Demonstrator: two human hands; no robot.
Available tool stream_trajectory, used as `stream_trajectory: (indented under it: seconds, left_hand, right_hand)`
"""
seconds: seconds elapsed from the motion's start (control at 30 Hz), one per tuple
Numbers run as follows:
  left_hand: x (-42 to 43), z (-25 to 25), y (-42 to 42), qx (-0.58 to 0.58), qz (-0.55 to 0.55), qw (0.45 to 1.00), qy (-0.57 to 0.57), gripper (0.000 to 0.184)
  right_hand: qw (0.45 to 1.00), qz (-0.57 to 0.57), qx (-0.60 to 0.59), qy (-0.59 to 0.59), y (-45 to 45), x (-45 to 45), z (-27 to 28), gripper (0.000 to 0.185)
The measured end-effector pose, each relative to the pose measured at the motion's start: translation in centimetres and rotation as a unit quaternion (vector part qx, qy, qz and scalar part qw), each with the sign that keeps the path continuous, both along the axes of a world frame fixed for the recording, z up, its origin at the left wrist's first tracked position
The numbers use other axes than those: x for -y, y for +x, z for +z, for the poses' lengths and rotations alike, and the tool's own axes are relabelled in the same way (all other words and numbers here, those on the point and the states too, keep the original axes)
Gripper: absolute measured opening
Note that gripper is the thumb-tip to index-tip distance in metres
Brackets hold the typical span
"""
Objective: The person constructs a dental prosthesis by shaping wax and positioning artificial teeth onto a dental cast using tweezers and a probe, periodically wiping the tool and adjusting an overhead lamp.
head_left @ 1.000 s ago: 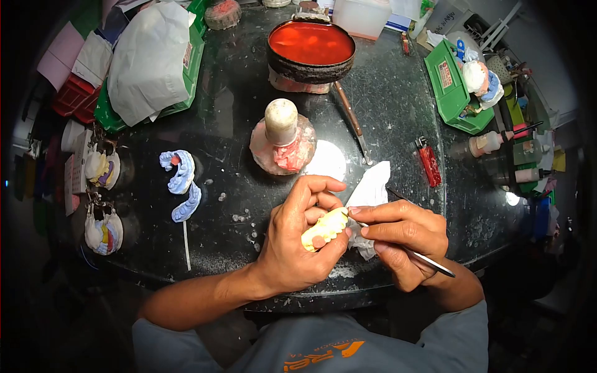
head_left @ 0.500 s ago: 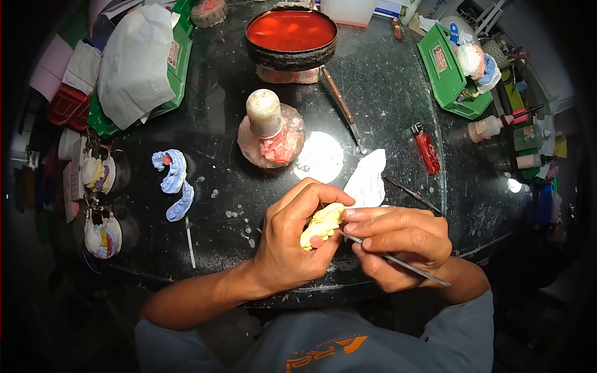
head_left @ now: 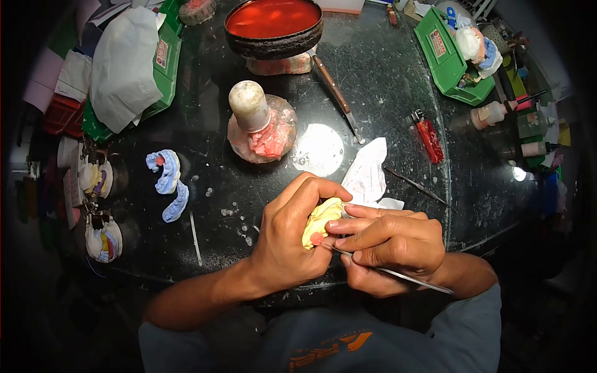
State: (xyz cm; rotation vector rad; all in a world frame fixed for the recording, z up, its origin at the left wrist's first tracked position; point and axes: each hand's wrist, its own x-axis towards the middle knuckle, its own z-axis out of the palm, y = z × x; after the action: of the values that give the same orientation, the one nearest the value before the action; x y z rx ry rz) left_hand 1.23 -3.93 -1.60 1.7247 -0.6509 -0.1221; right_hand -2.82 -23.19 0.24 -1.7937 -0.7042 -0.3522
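Note:
My left hand is closed around a yellow dental model, which carries a round pink spot near its lower end. Between the fingers of my right hand is a thin metal tool, its handle slanting down to the right. The tool's tip is close to the pink spot; whether it touches cannot be made out. Beyond my hands lies a crumpled white tissue, with a second slim dark tool to its right.
A pan of red liquid stands at the back, with a brown-handled knife beside it. Nearer is a white-capped burner. Blue models lie left, a red lighter right. Green bins stand on both sides.
The metal tool's tip has shifted from the model's upper right end down toward the pink spot, with my right hand turning. The table's objects appear farther left and higher in view.

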Motion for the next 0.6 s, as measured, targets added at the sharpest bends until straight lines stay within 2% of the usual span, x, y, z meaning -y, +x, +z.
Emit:
stream_trajectory:
  seconds: [0.23,0.3,0.37,0.43,0.6]
  left_hand:
    - [0.0,0.0,-0.1,-0.026,0.003,1.0,-0.011,0.036]
    - [0.0,0.1,-0.3,-0.062,0.006,0.998,-0.032,0.034]
    - [-0.1,0.7,-0.6,-0.124,0.011,0.991,-0.056,0.034]
    - [-0.1,0.7,-0.6,-0.121,0.011,0.99,-0.075,0.033]
    - [-0.2,0.3,-0.6,-0.122,0.017,0.989,-0.085,0.033]
  right_hand:
    - [0.998,-0.058,0.008,-0.002,0.3,1.0,0.9,0.023]
    - [0.997,-0.074,-0.008,0.036,0.6,1.2,0.6,0.023]
    - [0.993,-0.061,-0.052,0.087,0.8,1.4,0.3,0.02]
    - [0.982,-0.057,-0.12,0.137,0.6,1.5,0.0,0.018]
    - [0.976,-0.006,-0.152,0.156,0.6,1.6,0.1,0.015]
